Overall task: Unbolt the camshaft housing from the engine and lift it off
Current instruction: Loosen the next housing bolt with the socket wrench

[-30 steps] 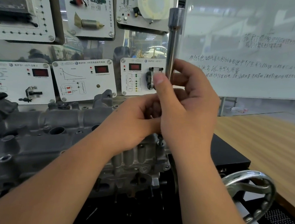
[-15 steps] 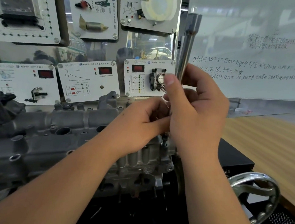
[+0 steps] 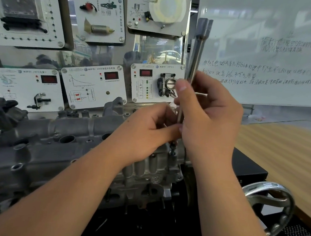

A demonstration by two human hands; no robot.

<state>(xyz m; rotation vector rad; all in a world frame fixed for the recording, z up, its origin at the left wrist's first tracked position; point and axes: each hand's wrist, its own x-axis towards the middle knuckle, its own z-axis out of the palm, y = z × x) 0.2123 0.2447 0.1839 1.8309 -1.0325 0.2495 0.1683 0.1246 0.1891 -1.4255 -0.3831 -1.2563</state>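
Over the right end of the camshaft housing [image 3: 58,143], right hand [image 3: 210,120] grips the long socket driver [image 3: 195,61], nearly upright. Left hand [image 3: 148,128] pinches its shaft lower down. Tip meets a bolt [image 3: 173,147].

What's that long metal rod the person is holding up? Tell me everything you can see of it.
The long metal tool is a slim, shiny steel shaft with a thicker socket-like end at the top. It stands nearly upright, leaning slightly right. The right hand grips its middle; the left hand pinches it lower down. Its dark tip meets the grey engine casting, apparently at a bolt.
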